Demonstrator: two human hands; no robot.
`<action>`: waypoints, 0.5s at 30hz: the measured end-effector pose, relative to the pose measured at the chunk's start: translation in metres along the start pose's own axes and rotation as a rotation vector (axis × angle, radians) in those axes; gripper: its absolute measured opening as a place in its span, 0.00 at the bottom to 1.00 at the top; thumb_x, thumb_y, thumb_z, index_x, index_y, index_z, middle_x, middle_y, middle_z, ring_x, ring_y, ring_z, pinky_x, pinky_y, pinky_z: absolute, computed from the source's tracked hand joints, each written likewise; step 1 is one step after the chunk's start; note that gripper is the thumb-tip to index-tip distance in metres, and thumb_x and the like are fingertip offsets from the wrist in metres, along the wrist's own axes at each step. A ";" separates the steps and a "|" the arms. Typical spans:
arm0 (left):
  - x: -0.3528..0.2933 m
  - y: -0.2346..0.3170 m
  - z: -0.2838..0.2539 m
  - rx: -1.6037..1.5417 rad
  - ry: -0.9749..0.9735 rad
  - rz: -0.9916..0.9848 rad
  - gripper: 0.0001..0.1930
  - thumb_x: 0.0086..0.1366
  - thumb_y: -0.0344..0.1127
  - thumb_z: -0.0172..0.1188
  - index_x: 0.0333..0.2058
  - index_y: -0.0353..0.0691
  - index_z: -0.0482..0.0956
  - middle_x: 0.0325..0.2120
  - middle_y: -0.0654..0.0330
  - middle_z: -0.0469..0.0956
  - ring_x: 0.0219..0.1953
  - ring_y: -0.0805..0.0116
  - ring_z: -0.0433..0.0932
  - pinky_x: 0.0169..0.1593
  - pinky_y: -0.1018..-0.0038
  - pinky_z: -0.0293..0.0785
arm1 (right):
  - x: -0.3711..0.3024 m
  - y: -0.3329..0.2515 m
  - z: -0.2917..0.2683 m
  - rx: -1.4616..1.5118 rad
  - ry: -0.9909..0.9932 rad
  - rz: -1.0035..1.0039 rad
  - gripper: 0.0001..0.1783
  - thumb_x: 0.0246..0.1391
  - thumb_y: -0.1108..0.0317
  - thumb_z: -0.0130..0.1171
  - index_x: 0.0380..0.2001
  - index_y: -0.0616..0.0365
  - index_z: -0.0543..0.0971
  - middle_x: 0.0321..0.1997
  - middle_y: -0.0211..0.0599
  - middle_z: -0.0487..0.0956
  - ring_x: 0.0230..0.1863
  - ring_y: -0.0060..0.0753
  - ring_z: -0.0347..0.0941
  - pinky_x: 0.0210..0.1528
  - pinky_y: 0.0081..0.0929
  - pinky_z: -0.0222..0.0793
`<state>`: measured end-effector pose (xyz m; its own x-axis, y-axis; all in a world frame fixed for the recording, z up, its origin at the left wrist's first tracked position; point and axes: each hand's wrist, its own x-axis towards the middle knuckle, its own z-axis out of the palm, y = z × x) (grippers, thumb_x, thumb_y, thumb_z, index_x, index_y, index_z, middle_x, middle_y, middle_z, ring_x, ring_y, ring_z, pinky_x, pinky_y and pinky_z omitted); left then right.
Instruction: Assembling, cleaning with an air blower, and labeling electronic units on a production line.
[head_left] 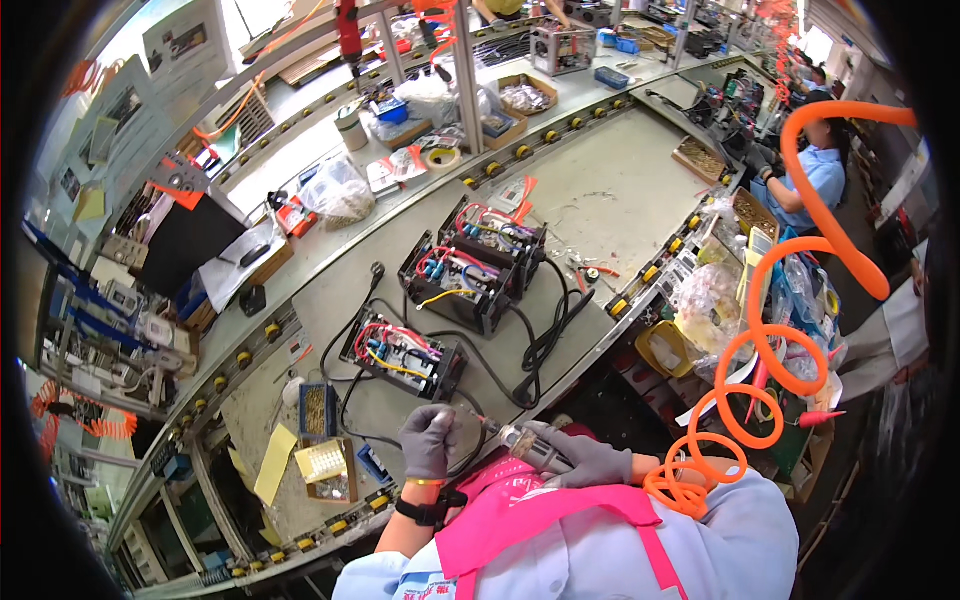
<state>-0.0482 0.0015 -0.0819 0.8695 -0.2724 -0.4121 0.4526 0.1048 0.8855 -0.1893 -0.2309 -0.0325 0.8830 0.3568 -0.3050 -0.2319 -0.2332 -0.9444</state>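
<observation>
My right hand, in a grey glove, is wrapped round a silver-grey power screwdriver. Its thin bit points up and left, toward my other hand. Also gloved in grey, my left hand is closed, its fingers curled near the bit; whatever they hold is hidden. Just beyond it lies an open black electrical unit with red, blue and yellow wires. Behind that stand two similar units, close together. A black power cable loops to their right.
A blue bin of small screws and a cardboard box of parts sit left of my left hand. An orange coiled hose hangs at the right. Roller rails edge the bench. A co-worker sits at the far right.
</observation>
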 end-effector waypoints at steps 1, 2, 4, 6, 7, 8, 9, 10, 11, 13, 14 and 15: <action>-0.001 0.000 0.002 0.026 0.064 -0.036 0.08 0.62 0.35 0.62 0.36 0.37 0.78 0.23 0.62 0.77 0.17 0.79 0.70 0.17 0.83 0.66 | -0.002 0.000 -0.003 -0.011 0.014 0.008 0.54 0.46 0.54 0.66 0.68 0.55 0.45 0.58 0.53 0.67 0.58 0.50 0.67 0.60 0.31 0.58; -0.001 0.000 0.006 -0.013 0.052 -0.006 0.11 0.63 0.35 0.61 0.40 0.36 0.79 0.24 0.65 0.76 0.19 0.80 0.69 0.20 0.83 0.66 | -0.003 -0.001 -0.004 0.001 0.009 0.000 0.54 0.46 0.54 0.66 0.68 0.55 0.45 0.58 0.54 0.68 0.58 0.51 0.67 0.60 0.32 0.59; -0.002 0.001 0.010 -0.190 -0.024 -0.042 0.15 0.64 0.36 0.59 0.46 0.36 0.77 0.26 0.68 0.72 0.24 0.81 0.68 0.23 0.83 0.65 | -0.004 -0.003 -0.007 -0.043 0.022 0.036 0.55 0.45 0.53 0.66 0.68 0.57 0.44 0.55 0.55 0.71 0.56 0.51 0.70 0.57 0.32 0.62; -0.003 0.001 0.012 -0.193 -0.066 -0.048 0.16 0.65 0.40 0.58 0.48 0.40 0.77 0.27 0.72 0.72 0.26 0.84 0.68 0.24 0.85 0.66 | -0.003 -0.006 -0.011 -0.064 0.035 -0.002 0.56 0.44 0.54 0.68 0.68 0.57 0.44 0.53 0.55 0.73 0.55 0.50 0.72 0.55 0.31 0.65; -0.003 0.000 0.016 -0.169 0.015 -0.010 0.12 0.65 0.41 0.58 0.42 0.40 0.78 0.25 0.69 0.72 0.23 0.83 0.69 0.21 0.84 0.66 | -0.004 -0.008 -0.013 -0.071 0.036 -0.024 0.57 0.44 0.54 0.68 0.68 0.57 0.44 0.52 0.55 0.73 0.54 0.50 0.72 0.54 0.30 0.65; -0.005 0.000 0.015 -0.195 0.019 -0.010 0.12 0.65 0.42 0.58 0.39 0.40 0.77 0.22 0.68 0.73 0.20 0.82 0.68 0.19 0.84 0.66 | -0.002 -0.009 -0.014 -0.161 0.051 -0.044 0.57 0.43 0.55 0.69 0.68 0.59 0.44 0.51 0.54 0.74 0.53 0.51 0.73 0.54 0.31 0.66; -0.007 0.000 0.016 -0.217 0.026 -0.025 0.12 0.65 0.43 0.58 0.36 0.40 0.76 0.20 0.66 0.73 0.17 0.82 0.68 0.16 0.83 0.65 | -0.001 -0.011 -0.015 -0.158 0.018 -0.048 0.57 0.43 0.55 0.69 0.68 0.59 0.44 0.51 0.54 0.74 0.53 0.51 0.73 0.54 0.31 0.66; -0.008 0.000 0.016 -0.226 0.044 -0.005 0.12 0.65 0.43 0.58 0.36 0.40 0.76 0.20 0.66 0.73 0.17 0.82 0.68 0.16 0.83 0.65 | 0.001 -0.012 -0.016 -0.164 0.014 -0.056 0.57 0.43 0.55 0.69 0.68 0.59 0.44 0.51 0.55 0.74 0.52 0.52 0.73 0.54 0.31 0.66; -0.010 0.001 0.017 -0.262 0.005 -0.033 0.13 0.65 0.45 0.58 0.34 0.40 0.76 0.18 0.66 0.71 0.14 0.81 0.66 0.14 0.82 0.63 | 0.001 -0.013 -0.016 -0.169 0.015 -0.062 0.57 0.43 0.55 0.69 0.68 0.60 0.44 0.50 0.55 0.75 0.52 0.52 0.74 0.54 0.31 0.66; -0.011 0.002 0.019 -0.300 -0.026 -0.056 0.14 0.65 0.46 0.58 0.33 0.40 0.75 0.15 0.66 0.70 0.11 0.80 0.64 0.11 0.82 0.61 | 0.003 -0.014 -0.016 -0.155 -0.024 -0.031 0.57 0.43 0.55 0.69 0.68 0.60 0.44 0.50 0.56 0.75 0.51 0.53 0.74 0.53 0.32 0.67; -0.012 0.002 0.020 -0.327 -0.044 -0.056 0.15 0.64 0.47 0.58 0.32 0.40 0.75 0.14 0.66 0.70 0.10 0.80 0.64 0.11 0.82 0.60 | 0.003 -0.015 -0.017 -0.185 -0.031 -0.046 0.57 0.44 0.55 0.69 0.68 0.60 0.44 0.50 0.56 0.75 0.50 0.53 0.74 0.53 0.32 0.67; -0.013 0.003 0.021 -0.352 -0.060 -0.078 0.16 0.64 0.48 0.58 0.31 0.39 0.74 0.14 0.66 0.69 0.09 0.79 0.63 0.10 0.81 0.59 | 0.004 -0.014 -0.017 -0.215 -0.037 -0.040 0.57 0.44 0.55 0.68 0.68 0.60 0.44 0.49 0.56 0.75 0.50 0.54 0.74 0.53 0.32 0.67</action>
<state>-0.0624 -0.0143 -0.0693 0.8209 -0.3471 -0.4534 0.5670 0.4016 0.7192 -0.1760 -0.2413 -0.0180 0.8733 0.4019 -0.2754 -0.1009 -0.4038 -0.9093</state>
